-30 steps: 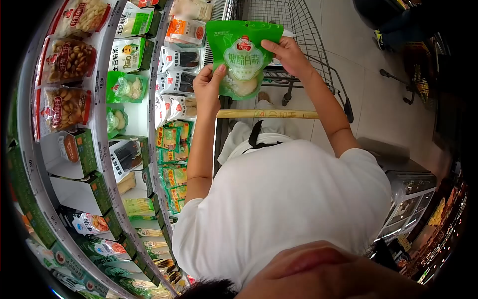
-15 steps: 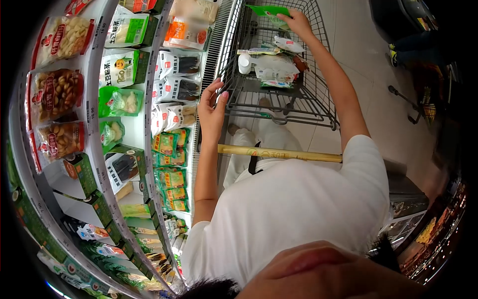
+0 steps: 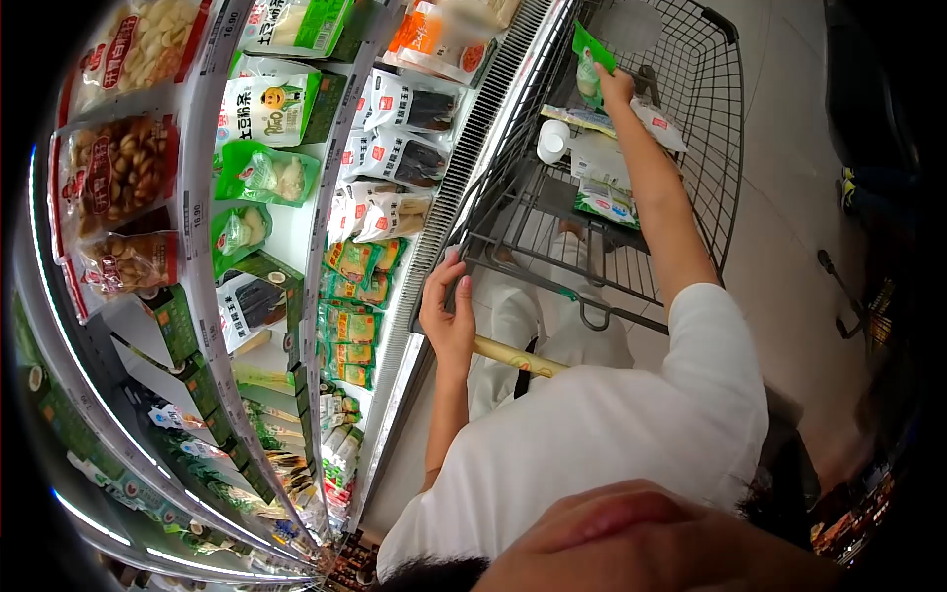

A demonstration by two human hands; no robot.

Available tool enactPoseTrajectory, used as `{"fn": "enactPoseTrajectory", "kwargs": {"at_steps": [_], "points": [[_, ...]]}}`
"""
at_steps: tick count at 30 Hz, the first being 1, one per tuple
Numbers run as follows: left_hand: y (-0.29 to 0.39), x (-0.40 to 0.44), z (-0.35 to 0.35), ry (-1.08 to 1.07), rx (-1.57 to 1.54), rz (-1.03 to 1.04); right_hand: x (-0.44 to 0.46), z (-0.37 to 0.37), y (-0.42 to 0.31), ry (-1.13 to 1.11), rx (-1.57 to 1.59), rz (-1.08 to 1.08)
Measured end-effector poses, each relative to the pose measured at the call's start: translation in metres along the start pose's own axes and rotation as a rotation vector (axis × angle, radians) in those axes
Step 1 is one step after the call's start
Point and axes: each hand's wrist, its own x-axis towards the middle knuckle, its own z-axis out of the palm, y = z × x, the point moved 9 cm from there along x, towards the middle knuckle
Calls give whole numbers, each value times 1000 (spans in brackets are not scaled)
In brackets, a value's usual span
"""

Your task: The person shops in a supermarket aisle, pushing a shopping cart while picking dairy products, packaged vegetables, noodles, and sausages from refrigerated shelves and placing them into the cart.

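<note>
Inside the far part of the shopping cart (image 3: 732, 148), my right hand (image 3: 618, 89) is closed on a green packet (image 3: 590, 71) with pale contents showing through. Beneath and beside that arm lie several packaged goods: a white-capped container (image 3: 553, 141), a clear-and-white bag (image 3: 597, 160), a green-and-white packet (image 3: 607, 203) and a white packet (image 3: 661, 126). My left hand (image 3: 449, 308) is empty, its fingers bent but apart. It is beside the near left corner of the cart; whether it touches the wire cannot be told.
To the left stand refrigerated shelves with red-edged bags (image 3: 118, 178), green packets (image 3: 264, 174), black-and-white bags (image 3: 397, 158) and small yellow-green packs (image 3: 350, 326). A dark grille (image 3: 483, 113) edges the shelf beside the cart. Another person's shoe (image 3: 847, 187) shows at right.
My right hand has brought the green packet nearer and tilted it upright, still held. The view has turned, so cart and shelves appear shifted right. My left hand stays by the cart corner.
</note>
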Motion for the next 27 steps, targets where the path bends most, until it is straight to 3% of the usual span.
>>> {"fn": "enactPoseTrajectory", "kwargs": {"at_steps": [5,7,8,11,13,15,20,22,27], "points": [[13,3,-3,38,129,65,-29,33,48,-207,-143,57],[10,4,-3,27,63,75,-15,56,103,-297,-318,26],[12,3,-4,21,62,97,-7,61,127,-325,-250,102],[12,2,-6,18,-12,63,-18,46,103,-410,-275,51],[11,1,-9,30,-8,100,-19,36,80,-431,146,-67],[16,0,-8,11,-8,163,-44,-5,40,-423,122,-123],[37,-13,-13,-51,-11,365,-185,-129,-67,-431,152,-294],[47,-26,-21,-87,58,470,-245,-173,-79,-442,260,-257],[39,-51,-9,-178,316,645,-398,-252,-95,-443,137,-243]]}}
